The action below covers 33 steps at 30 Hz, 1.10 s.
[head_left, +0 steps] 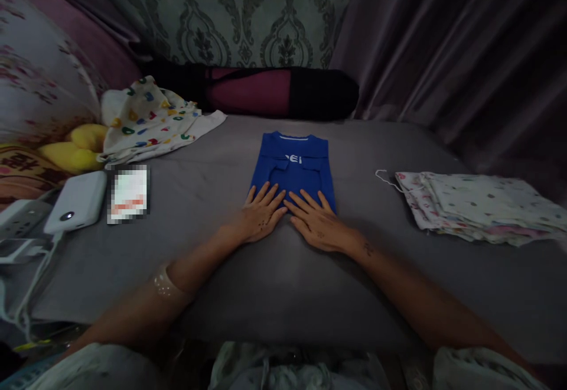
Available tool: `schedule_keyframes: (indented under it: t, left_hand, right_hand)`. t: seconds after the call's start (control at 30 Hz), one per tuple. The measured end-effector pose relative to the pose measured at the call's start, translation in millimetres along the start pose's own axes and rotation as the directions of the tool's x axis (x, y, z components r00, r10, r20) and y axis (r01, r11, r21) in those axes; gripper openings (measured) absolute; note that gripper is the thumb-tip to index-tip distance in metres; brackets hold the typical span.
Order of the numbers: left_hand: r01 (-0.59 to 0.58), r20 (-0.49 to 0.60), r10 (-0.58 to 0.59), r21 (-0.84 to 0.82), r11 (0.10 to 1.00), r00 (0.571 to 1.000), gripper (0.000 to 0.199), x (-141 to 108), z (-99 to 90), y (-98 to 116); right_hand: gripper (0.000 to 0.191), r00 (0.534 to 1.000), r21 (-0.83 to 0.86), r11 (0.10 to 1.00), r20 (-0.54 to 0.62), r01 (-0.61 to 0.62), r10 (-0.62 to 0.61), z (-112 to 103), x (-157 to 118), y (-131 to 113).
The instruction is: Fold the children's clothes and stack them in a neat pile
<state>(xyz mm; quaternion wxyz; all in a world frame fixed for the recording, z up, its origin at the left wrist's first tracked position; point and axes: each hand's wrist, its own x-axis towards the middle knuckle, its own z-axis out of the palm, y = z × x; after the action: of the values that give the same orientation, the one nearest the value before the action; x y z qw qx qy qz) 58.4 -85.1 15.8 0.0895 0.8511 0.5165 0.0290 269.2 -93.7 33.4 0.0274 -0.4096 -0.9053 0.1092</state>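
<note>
Here, my left hand [262,220] and right hand [319,224] lie spread on the folded blue shirt [296,176], "EI" legible, beyond the bed's [287,286] front edge.

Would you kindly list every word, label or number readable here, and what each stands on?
"EI": white letters on the blue garment; a fold hides part of the lettering.
Patterned brown cushion: dark marking, too unclear to read.
Pixelated rectangle: red marks, unreadable.
White device: display too small to read.

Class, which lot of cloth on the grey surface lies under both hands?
The blue shirt in the middle, under the left hand and right hand; the patterned pile at right and patterned cloth at left are pale and untouched.
</note>
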Motion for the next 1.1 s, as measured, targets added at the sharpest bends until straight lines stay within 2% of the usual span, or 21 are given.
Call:
schedule_keyframes:
  t: [0.33,0.53,0.7,0.83,1.03,1.1]
  left_hand:
    - [-0.006,-0.018,0.005,-0.056,0.998,1.0,0.059,3,-5.4,-6]
    - [0.056,-0.159,-0.049,0.038,0.998,0.986,0.059,7,-6.6,-19]
    - [0.084,-0.098,-0.081,0.023,0.996,0.992,0.064,10,3.1,-28]
    - [0.083,-0.119,-0.081,0.014,0.996,0.99,0.063,11,7.5,-30]
    - [0.116,-0.076,-0.119,-0.04,0.992,0.99,0.062,10,1.0,-29]
    - [0.134,-0.092,-0.138,-0.047,0.99,0.986,0.062,9,-3.4,-28]
  right_hand:
    - [0.055,1.0,0.067,0.998,0.01,-0.02,0.019,-6,-1,1]
    - [0.055,0.985,-0.048,0.991,-0.129,-0.121,0.114,-5,4,17]
    - [0.058,0.983,-0.057,0.986,-0.102,-0.159,0.152,4,7,27]
    - [0.06,0.985,-0.039,0.986,-0.069,-0.162,0.16,4,7,28]
    - [0.062,0.984,0.013,0.985,-0.049,-0.173,0.173,0,7,28]
    - [0.063,0.977,0.032,0.979,-0.065,-0.202,0.204,-1,8,30]
